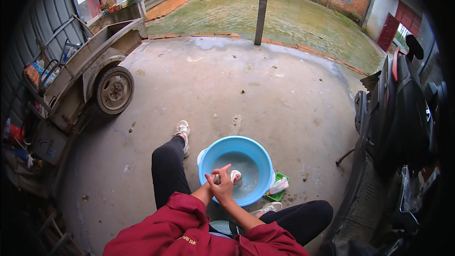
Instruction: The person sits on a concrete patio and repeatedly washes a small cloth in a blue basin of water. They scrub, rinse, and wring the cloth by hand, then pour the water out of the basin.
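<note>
Between my knees a round blue plastic basin [208, 156] stands on the concrete floor, with cloudy water [249, 174] in it. Both hands are together over its near left part. My right hand [223, 187] crosses on top, its fingers spread partly apart. Beneath it, mostly covered, is my left hand [217, 179]. A small whitish wet cloth [235, 175] shows just past the fingers, above the water. Which hand has hold of the cloth is hard to tell. Against the basin's right side lies a green plastic tray [277, 196] with a white and pink plastic bag [279, 186] on it.
On the left stands a metal cart [106, 42] with a rubber-tyred wheel [115, 90]. A black motor scooter [398, 113] is parked at the right, its stand on the floor. A dark post [262, 10] rises at the edge of the concrete, before the mossy yard.
</note>
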The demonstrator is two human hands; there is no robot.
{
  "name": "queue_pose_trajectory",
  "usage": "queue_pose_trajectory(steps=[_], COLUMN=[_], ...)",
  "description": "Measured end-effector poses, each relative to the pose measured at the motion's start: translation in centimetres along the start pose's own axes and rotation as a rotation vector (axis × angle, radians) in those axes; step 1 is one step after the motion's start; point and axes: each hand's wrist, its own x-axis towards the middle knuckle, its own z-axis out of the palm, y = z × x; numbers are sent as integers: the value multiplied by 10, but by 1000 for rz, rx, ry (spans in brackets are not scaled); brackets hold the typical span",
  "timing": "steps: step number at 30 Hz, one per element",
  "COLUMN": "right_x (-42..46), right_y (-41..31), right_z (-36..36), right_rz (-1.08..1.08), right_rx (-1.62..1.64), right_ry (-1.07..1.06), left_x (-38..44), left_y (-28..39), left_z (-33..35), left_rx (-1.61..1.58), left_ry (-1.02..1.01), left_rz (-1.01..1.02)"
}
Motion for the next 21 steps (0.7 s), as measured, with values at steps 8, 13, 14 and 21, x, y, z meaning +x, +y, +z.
queue_pose_trajectory(steps=[8, 13, 14, 21], right_x=[23, 7, 9, 30], right_y=[125, 202, 212, 169], right_z=[-48, -55, -59, -66], right_rz=[818, 827, 885, 872], right_rx=[-349, -95, 87, 1150], right_ry=[179, 194, 253, -76], left_x=[13, 2, -1, -3], left_y=[-31, -23, -19, -19], left_z=[30, 64, 70, 42], left_rx=[392, 949, 1077, 1413], left_ry=[233, 218, 194, 77], left_rz=[87, 226, 240, 220])
